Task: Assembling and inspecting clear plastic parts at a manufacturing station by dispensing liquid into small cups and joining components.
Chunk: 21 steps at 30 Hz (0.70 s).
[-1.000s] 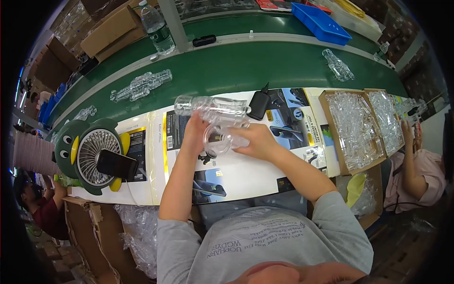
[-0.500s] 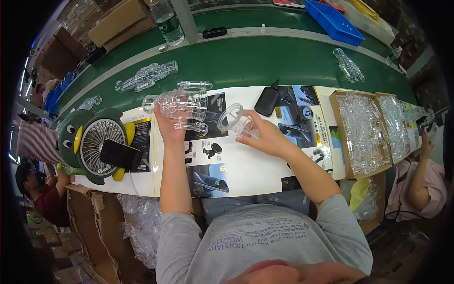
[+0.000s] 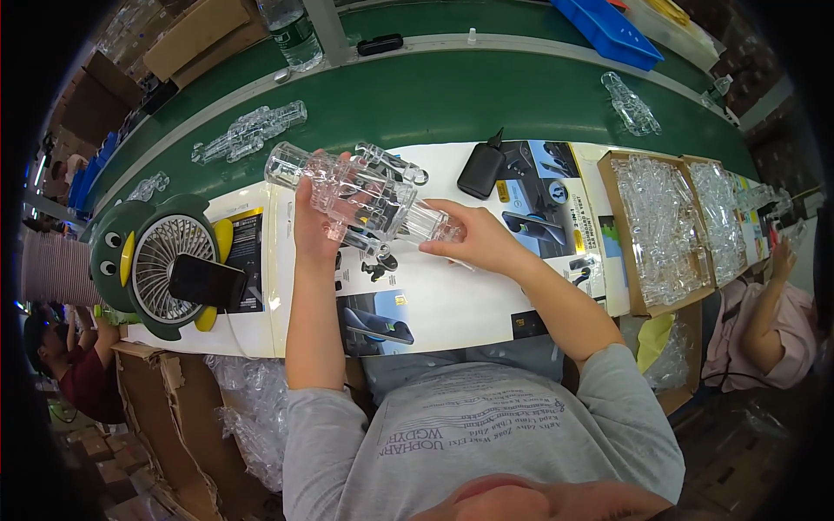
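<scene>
Mid-frame, left hand (image 3: 316, 224) is clamped round the clear body (image 3: 358, 193), right hand (image 3: 476, 236) pinching the end piece (image 3: 427, 224); best hold both parts in line, pressing gently.

Mid-frame, the clear plastic figure (image 3: 360, 195) partly covers the fingers of the left hand (image 3: 314, 227); whether the clear piece (image 3: 432, 224) in the right hand (image 3: 476, 238) is joined to it cannot be told. At left, a phone (image 3: 206, 282) hides part of the penguin fan (image 3: 161, 260). The top edge cuts off a bottle (image 3: 294, 39) and a blue tray (image 3: 608, 32). At far right, the dark rim crops a co-worker (image 3: 769, 334), whose handheld item (image 3: 797, 233) is too small to identify.
</scene>
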Available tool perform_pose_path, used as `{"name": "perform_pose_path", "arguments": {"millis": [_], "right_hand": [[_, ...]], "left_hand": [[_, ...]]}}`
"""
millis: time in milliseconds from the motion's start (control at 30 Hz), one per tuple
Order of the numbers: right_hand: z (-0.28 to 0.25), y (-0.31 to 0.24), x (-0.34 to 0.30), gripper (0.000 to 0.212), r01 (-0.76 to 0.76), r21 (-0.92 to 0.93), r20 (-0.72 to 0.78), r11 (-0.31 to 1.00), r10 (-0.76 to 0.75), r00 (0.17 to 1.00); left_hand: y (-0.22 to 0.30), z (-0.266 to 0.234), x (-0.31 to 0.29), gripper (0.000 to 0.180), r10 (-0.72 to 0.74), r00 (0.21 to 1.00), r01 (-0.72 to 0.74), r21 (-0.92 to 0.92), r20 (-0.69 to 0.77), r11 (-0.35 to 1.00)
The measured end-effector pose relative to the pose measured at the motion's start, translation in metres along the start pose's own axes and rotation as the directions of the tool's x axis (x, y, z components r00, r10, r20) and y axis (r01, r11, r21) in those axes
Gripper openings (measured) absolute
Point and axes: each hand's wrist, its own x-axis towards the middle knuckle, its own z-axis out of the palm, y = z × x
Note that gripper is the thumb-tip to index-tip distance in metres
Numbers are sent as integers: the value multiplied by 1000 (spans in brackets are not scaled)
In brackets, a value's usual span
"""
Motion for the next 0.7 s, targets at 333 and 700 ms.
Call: {"name": "perform_pose_path", "arguments": {"millis": [333,700], "right_hand": [[2,-2,-1,64,25,-65,-35,998,-28,999],[-6,4,1,69,107,-94,-37,990,-111,993]], "left_hand": [[-3,2,-2,49,-11,1000,11,-23,11,1000],[-10,1,3,39,-63,995,57,-73,-82,996]]}}
